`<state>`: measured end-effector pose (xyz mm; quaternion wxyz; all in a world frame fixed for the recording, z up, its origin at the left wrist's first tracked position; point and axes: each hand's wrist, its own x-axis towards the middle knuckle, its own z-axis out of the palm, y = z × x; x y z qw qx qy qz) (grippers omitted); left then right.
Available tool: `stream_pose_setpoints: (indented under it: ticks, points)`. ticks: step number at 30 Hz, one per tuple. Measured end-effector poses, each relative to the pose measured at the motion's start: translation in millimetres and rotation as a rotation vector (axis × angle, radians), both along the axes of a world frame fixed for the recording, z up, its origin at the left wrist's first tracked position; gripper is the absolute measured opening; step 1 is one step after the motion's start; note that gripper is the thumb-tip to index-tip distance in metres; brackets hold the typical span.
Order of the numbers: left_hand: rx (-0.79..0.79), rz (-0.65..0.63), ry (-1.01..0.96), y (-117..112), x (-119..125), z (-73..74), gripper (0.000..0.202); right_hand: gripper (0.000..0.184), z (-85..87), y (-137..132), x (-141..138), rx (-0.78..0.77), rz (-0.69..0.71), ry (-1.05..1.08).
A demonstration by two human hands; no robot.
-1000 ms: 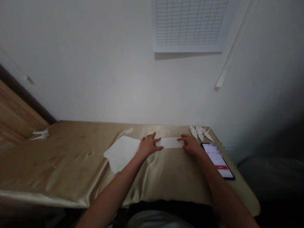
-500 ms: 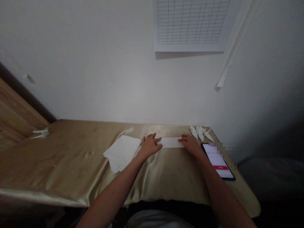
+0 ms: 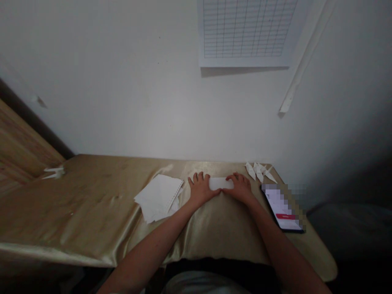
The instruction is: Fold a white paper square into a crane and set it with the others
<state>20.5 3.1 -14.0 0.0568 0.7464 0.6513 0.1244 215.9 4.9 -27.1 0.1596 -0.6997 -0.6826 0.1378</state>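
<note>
A folded strip of white paper point(image 3: 219, 183) lies flat on the gold cloth-covered table point(image 3: 92, 204), near the far edge. My left hand point(image 3: 200, 189) rests on its left end, fingers spread flat. On the strip's right end lies my right hand point(image 3: 240, 187), fingers curved down onto the paper. Only the middle of the strip shows between the two hands.
A stack of white sheets point(image 3: 159, 197) lies left of my left hand. Several folded paper shapes point(image 3: 259, 172) sit at the table's far right corner. A lit phone point(image 3: 283, 207) lies by the right edge. Another folded paper piece point(image 3: 53, 172) sits far left. A grid chart point(image 3: 246, 30) hangs on the wall.
Both hands have slid inward along the strip toward each other, covering more of the paper. The visible stretch of paper between them is shorter.
</note>
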Motion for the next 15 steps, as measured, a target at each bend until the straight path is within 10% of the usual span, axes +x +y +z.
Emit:
stream_pose_setpoints:
  ticks: [15]
  points:
    - [-0.073, -0.009, -0.043, 7, -7, 1.4, 0.079, 0.058, 8.7, 3, 5, -0.064, -0.027, 0.046]
